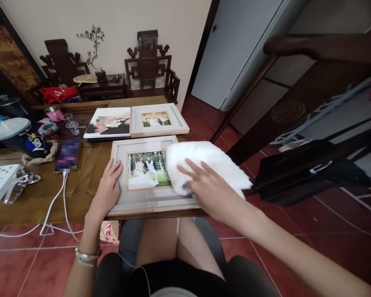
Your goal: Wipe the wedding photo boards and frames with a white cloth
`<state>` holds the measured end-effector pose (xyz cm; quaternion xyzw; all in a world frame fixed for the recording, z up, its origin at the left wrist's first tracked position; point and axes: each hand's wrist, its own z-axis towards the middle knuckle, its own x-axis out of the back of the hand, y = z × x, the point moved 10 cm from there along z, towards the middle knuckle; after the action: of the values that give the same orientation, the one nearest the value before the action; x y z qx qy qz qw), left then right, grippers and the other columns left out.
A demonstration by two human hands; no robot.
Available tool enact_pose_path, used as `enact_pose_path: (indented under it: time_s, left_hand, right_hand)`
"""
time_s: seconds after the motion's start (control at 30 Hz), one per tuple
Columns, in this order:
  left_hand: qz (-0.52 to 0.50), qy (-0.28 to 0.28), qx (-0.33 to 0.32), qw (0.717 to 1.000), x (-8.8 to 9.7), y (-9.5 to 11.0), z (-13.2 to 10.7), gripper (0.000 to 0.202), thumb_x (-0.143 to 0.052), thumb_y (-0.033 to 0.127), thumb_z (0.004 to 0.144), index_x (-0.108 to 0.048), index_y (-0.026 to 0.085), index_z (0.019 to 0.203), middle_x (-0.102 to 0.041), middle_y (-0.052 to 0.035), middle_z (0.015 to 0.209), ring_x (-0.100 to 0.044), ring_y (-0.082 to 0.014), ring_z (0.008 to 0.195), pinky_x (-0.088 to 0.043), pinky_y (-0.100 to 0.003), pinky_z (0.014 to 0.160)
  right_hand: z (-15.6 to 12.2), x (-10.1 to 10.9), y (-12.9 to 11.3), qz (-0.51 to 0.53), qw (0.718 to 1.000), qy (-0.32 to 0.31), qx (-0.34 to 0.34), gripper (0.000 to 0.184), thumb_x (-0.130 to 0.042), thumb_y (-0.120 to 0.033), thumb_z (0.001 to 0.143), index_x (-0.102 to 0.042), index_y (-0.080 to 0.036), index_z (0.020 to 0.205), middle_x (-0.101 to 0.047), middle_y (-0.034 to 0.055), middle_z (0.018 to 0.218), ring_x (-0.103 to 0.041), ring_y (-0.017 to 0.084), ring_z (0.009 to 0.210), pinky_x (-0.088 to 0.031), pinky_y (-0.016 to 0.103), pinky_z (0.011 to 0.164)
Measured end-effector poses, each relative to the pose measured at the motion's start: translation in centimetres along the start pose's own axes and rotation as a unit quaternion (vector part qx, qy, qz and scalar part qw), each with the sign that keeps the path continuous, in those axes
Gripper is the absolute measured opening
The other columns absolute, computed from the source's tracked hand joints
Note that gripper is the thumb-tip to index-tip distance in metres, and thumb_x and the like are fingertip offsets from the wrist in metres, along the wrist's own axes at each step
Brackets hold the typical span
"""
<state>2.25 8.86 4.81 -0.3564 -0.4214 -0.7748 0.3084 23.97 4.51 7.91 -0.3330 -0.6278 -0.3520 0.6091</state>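
A pale picture frame (154, 204) with a couple's photo (146, 169) in it lies flat at the table's near edge. My left hand (109, 185) holds the frame's left side, its fingers over the rim. On the frame's right part, my right hand (204, 181) presses a fluffy white cloth (198, 154), some fingers stretched over it and others bent into it. The cloth covers the frame's right side and hangs past its edge. Just behind lie a second framed photo (182, 119) and a photo panel or album (111, 130), side by side.
On the wooden table (89, 192) to the left are a phone (68, 150) on a white cable, a power strip (6, 181), a lidded drink cup (27, 136) and a pink mug (54, 114). Dark carved chairs (148, 62) stand behind. A dark wooden rack (266, 119) rises at the right.
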Motion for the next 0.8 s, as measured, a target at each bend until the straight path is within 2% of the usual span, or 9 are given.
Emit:
enact_pose_path:
  time_s: [0.17,0.23,0.3,0.37,0.43,0.53,0.6,0.7,0.8]
  left_hand:
    - [-0.014,-0.009,-0.007,1.000,0.0,0.3,0.0,0.050,-0.034,0.009,0.089,-0.053,0.012,0.135,-0.049,-0.0137,0.145,-0.025,-0.0256,0.146,-0.029,-0.052,0.117]
    - [-0.022,-0.017,-0.012,1.000,-0.1,0.4,0.0,0.050,-0.034,0.009,0.089,-0.052,0.010,0.135,-0.048,-0.0147,0.146,-0.024,-0.0255,0.146,-0.028,-0.051,0.118]
    - [-0.025,-0.021,-0.016,0.999,-0.1,0.5,0.0,0.050,-0.033,0.008,0.089,-0.052,0.009,0.136,-0.047,-0.0153,0.146,-0.023,-0.0252,0.147,-0.028,-0.051,0.118]
    - [-0.026,-0.019,-0.016,0.999,-0.1,0.5,0.0,0.050,-0.032,0.008,0.090,-0.051,0.009,0.136,-0.047,-0.0149,0.146,-0.023,-0.0248,0.147,-0.028,-0.051,0.118]
    - [-0.029,-0.014,-0.013,0.999,-0.1,0.4,0.0,0.051,-0.032,0.008,0.090,-0.051,0.011,0.136,-0.048,-0.0142,0.146,-0.024,-0.0247,0.146,-0.028,-0.053,0.117]
    - [-0.040,-0.009,-0.008,0.999,0.0,0.3,0.0,0.050,-0.033,0.008,0.090,-0.053,0.013,0.135,-0.050,-0.0132,0.145,-0.026,-0.0251,0.146,-0.028,-0.054,0.117]
    - [-0.048,-0.006,-0.010,0.999,0.2,0.3,0.1,0.049,-0.034,0.009,0.090,-0.054,0.015,0.134,-0.051,-0.0120,0.144,-0.027,-0.0255,0.145,-0.028,-0.054,0.117]
    - [-0.050,-0.005,-0.014,0.999,0.3,0.4,0.1,0.049,-0.036,0.009,0.089,-0.057,0.017,0.132,-0.052,-0.0107,0.143,-0.027,-0.0260,0.145,-0.028,-0.054,0.117]
    - [-0.049,-0.002,-0.017,0.999,0.4,0.4,0.1,0.049,-0.035,0.008,0.088,-0.058,0.016,0.131,-0.053,-0.0119,0.141,-0.028,-0.0259,0.145,-0.030,-0.054,0.116]
  right_hand:
    - [-5.0,0.3,-1.9,0.053,0.998,-0.005,0.043,0.034,-0.055,0.000,0.063,-0.075,-0.021,0.080,-0.052,0.0103,0.142,-0.035,0.036,0.139,-0.036,0.058,0.109]
    - [-5.4,0.8,-1.9,0.092,0.994,-0.012,0.051,0.038,-0.051,0.000,0.063,-0.075,-0.025,0.081,-0.054,0.0049,0.141,-0.039,0.032,0.137,-0.038,0.051,0.109]
    - [-4.5,1.8,-1.3,0.123,0.992,-0.011,0.034,0.046,-0.047,0.001,0.065,-0.075,-0.026,0.091,-0.053,0.0017,0.143,-0.049,0.028,0.130,-0.044,0.044,0.105]
    - [-2.2,3.0,-0.4,0.127,0.992,0.003,0.001,0.054,-0.044,0.001,0.068,-0.072,-0.024,0.106,-0.048,0.0038,0.147,-0.057,0.028,0.122,-0.049,0.042,0.099]
    - [1.1,4.4,0.1,0.100,0.994,0.044,-0.018,0.059,-0.042,0.004,0.069,-0.068,-0.018,0.117,-0.041,0.0083,0.151,-0.054,0.032,0.125,-0.046,0.047,0.102]
    - [6.9,5.9,-1.1,0.041,0.991,0.126,0.020,0.062,-0.037,0.010,0.069,-0.066,-0.014,0.119,-0.031,0.0099,0.157,-0.020,0.035,0.145,-0.023,0.060,0.114]
    - [10.4,5.3,-3.2,0.011,0.987,0.134,0.084,0.060,-0.036,0.011,0.073,-0.066,-0.015,0.118,-0.027,0.0075,0.158,-0.011,0.033,0.147,-0.015,0.063,0.115]
    - [13.8,3.2,-6.6,-0.011,0.980,0.092,0.174,0.055,-0.038,0.009,0.079,-0.064,-0.015,0.121,-0.035,0.0085,0.155,-0.016,0.030,0.147,-0.015,0.060,0.116]
    - [15.2,1.4,-7.2,-0.005,0.984,0.043,0.172,0.051,-0.042,0.009,0.079,-0.065,-0.014,0.118,-0.052,0.0115,0.143,-0.027,0.028,0.144,-0.019,0.056,0.115]
